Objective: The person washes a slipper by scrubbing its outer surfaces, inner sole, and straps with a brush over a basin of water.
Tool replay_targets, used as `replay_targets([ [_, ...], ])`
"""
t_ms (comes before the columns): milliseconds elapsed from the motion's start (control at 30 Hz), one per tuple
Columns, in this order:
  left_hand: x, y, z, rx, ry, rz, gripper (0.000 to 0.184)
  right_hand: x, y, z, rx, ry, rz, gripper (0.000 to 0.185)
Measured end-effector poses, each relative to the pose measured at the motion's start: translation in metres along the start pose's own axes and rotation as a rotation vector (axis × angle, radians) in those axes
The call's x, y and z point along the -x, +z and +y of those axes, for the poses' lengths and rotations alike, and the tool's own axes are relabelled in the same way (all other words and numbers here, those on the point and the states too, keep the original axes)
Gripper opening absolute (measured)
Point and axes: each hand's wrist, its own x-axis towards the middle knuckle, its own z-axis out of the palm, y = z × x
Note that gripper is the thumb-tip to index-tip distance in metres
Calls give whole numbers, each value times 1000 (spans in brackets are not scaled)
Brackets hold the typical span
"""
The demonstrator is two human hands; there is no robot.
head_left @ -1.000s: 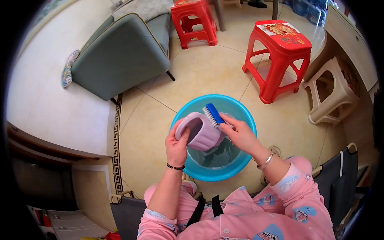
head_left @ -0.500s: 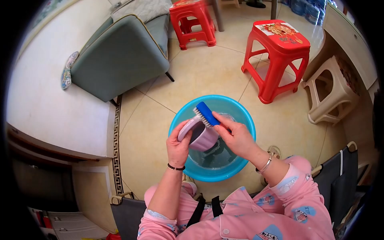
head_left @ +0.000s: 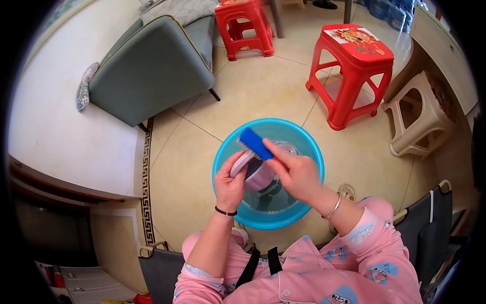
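Observation:
My left hand (head_left: 230,183) grips a lilac slipper (head_left: 259,177) by its edge, with the dark inside showing. My right hand (head_left: 296,172) is closed around the end of a blue scrub brush (head_left: 254,144). Its pale bristles face down against the slipper's upper rim. Both hands are over a blue basin (head_left: 268,223) that holds cloudy water (head_left: 268,202). Another pale lilac item (head_left: 287,147), partly hidden by my right hand, lies in the basin's far side; I cannot make out its kind.
The basin stands on a tiled floor (head_left: 187,152). Beyond it are a red stool (head_left: 349,76), a second red stool (head_left: 245,30) and a grey-green armchair (head_left: 152,71). A beige stool (head_left: 422,114) is at right. A foot in a sandal (head_left: 347,191) is beside the basin.
The brush has shifted slightly left and tilted, with my right hand following it. My left hand and the slipper have turned a little and moved slightly right.

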Motion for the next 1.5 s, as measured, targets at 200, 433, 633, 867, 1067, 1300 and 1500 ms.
replay_targets([
  [200,-5,-7,9,106,29,34,27,-4,4,20,-148,77,107,43],
  [433,0,-1,4,125,-59,-47,31,11,8,-21,222,-215,-63,48],
  [633,-1,-1,-3,-1,-104,15,28,0,10,9,77,-92,11,44],
  [867,-4,-6,10,28,-19,15,27,-1,1,2,-128,-49,22,42],
  [1067,-5,-13,7,171,-117,-12,27,-2,14,14,-322,94,-37,42],
  [1300,-7,-29,0,368,-76,-22,28,-2,-2,30,-591,627,-351,40],
  [1500,-11,-30,7,425,-67,-52,30,-3,-6,9,-518,364,-157,43],
])
